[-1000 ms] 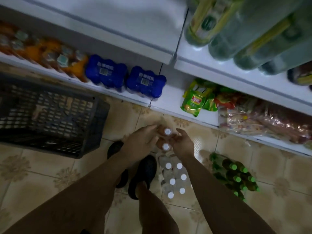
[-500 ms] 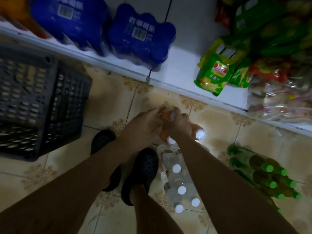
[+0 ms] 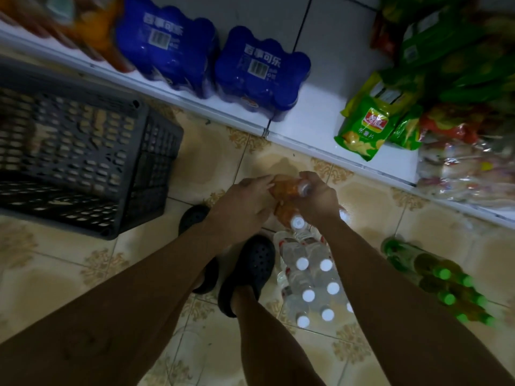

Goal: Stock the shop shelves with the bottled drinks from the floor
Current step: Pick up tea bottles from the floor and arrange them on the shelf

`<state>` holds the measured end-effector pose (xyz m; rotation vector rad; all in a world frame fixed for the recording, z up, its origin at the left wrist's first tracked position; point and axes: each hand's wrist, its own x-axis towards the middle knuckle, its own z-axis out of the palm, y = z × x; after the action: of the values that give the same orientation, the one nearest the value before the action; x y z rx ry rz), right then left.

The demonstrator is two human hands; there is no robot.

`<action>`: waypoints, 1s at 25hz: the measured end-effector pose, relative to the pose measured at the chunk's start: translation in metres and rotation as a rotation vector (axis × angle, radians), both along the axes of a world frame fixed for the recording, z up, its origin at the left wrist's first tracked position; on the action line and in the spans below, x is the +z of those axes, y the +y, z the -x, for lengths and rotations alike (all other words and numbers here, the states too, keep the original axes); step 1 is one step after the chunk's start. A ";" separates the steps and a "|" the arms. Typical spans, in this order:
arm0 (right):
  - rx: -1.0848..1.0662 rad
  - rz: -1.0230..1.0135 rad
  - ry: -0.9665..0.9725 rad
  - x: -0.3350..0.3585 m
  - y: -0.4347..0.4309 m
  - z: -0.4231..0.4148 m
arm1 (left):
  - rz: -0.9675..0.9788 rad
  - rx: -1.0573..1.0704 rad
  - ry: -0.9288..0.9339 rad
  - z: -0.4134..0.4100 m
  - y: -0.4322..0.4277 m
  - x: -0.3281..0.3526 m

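Both hands meet over the tiled floor, just in front of the bottom shelf (image 3: pixel 312 126). My left hand (image 3: pixel 245 207) and my right hand (image 3: pixel 317 201) grip orange drink bottles (image 3: pixel 287 188) with white caps, held between them above the floor. Directly below the hands a shrink-wrapped pack of clear water bottles (image 3: pixel 309 277) with white caps stands on the floor. To its right lies a pack of green-capped bottles (image 3: pixel 440 277). My fingers hide most of the orange bottles.
A dark plastic crate (image 3: pixel 83 151) sits on the floor at the left. Two blue can packs (image 3: pixel 211 59) and green snack bags (image 3: pixel 365 126) occupy the bottom shelf, with bare shelf between them. My feet in black clogs (image 3: pixel 245 274) stand beside the water pack.
The view has dropped closer to the floor and bottom shelf. Both hands have closed around the orange bottles and hold them together, a little higher than the water pack.
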<state>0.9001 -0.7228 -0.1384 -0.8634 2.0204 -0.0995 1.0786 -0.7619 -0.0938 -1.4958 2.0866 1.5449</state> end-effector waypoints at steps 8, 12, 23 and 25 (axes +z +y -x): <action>0.075 0.217 -0.141 0.201 0.002 -0.077 | 0.045 0.128 -0.088 -0.050 0.005 0.173; -0.010 0.324 -0.242 0.328 -0.007 -0.107 | 0.198 0.113 -0.052 -0.076 0.007 0.281; -0.014 0.605 -0.312 0.577 -0.011 -0.107 | 0.604 0.252 -0.041 -0.102 0.013 0.484; 0.000 0.630 -0.306 0.608 -0.014 -0.109 | 0.693 0.235 -0.065 -0.106 0.010 0.512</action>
<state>1.0088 -0.7364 0.4698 -1.1485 1.7089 -0.8509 1.1845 -0.7516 0.4184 -2.0197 2.6337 0.8188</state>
